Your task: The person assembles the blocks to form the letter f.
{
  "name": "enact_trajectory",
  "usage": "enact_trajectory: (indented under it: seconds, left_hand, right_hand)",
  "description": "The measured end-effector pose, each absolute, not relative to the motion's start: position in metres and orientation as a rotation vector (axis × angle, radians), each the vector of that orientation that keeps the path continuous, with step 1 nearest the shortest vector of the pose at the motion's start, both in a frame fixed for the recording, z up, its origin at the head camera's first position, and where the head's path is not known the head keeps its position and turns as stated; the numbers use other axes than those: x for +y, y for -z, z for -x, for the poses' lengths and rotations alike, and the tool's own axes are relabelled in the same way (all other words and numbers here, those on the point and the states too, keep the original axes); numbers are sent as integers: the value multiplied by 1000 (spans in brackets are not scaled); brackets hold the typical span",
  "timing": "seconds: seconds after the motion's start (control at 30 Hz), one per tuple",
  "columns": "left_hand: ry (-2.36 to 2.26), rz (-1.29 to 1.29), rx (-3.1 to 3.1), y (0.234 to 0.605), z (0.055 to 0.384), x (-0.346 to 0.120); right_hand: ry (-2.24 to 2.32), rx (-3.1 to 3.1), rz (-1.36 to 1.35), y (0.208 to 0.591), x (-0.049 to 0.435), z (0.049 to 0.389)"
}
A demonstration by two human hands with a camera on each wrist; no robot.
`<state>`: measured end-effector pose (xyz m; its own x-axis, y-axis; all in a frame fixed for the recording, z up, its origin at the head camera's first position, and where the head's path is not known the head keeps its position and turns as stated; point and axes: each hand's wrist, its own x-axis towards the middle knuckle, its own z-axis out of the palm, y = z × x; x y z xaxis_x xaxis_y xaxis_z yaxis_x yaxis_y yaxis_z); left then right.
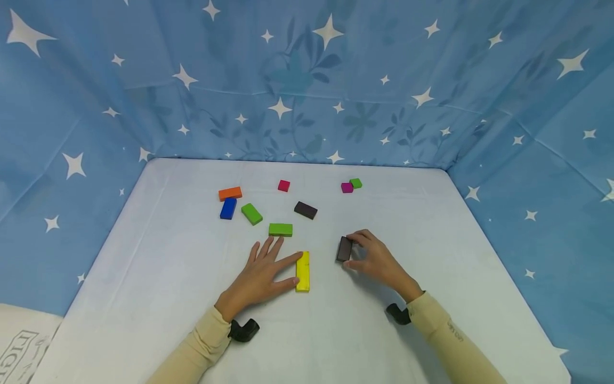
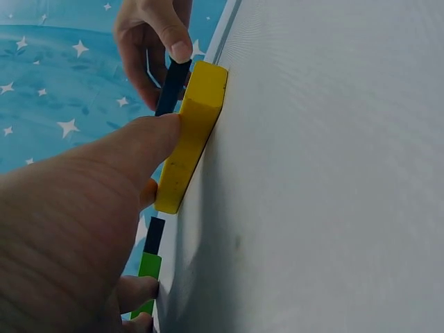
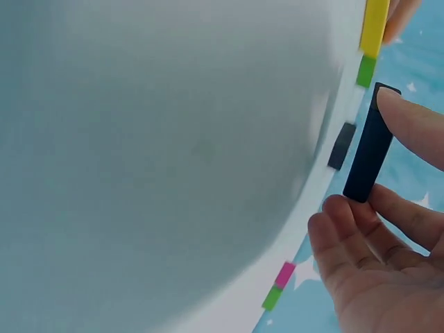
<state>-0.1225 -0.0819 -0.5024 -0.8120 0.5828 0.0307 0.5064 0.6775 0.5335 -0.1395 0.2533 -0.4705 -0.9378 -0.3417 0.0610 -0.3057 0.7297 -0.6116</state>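
- From where I stand, the dark block (image 1: 344,249) sits just right of the frame's middle, on the left side of the right hand (image 1: 376,261), which is plainly the nearer of the two hands.
- The right hand pinches it by its ends, thumb at the lower one, a fingertip at the upper; whether it touches the counter (image 1: 307,346), I can't tell.
- Its long axis runs up and down the frame, the top leaning slightly right, pointing roughly at the magenta cube (image 1: 347,188) in the upper right.
- The yellow block (image 1: 303,277) lies at about the centre, below the long green block (image 1: 280,230), its own long axis almost straight up and down the frame.
- So the two run nearly side by side, dark to the right and a touch higher, with bare counter between.
- The left hand (image 1: 261,280) is spread wide at the yellow block's left side, thumb and forefinger touching it, not wrapped round it.
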Motion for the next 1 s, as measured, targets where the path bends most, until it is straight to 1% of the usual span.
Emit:
enact_trajectory:
  seconds: [0.4,0.67,0.83,1.0]
  left_hand:
    - [-786,-901,2764,502,124,-82]
    - [-772,-915,2782,504,124,-83]
    - [-782,-923,2784,503,124,-82]
    - [-797,-919,2774,503,123,-81]
  right_hand:
    - [1056,2782,844,468,224,109]
    - [1087,2700,978,471,205,86]
    - [1002,2679,1074,470,194,78]
    - [918,2611,1081,467,184,72]
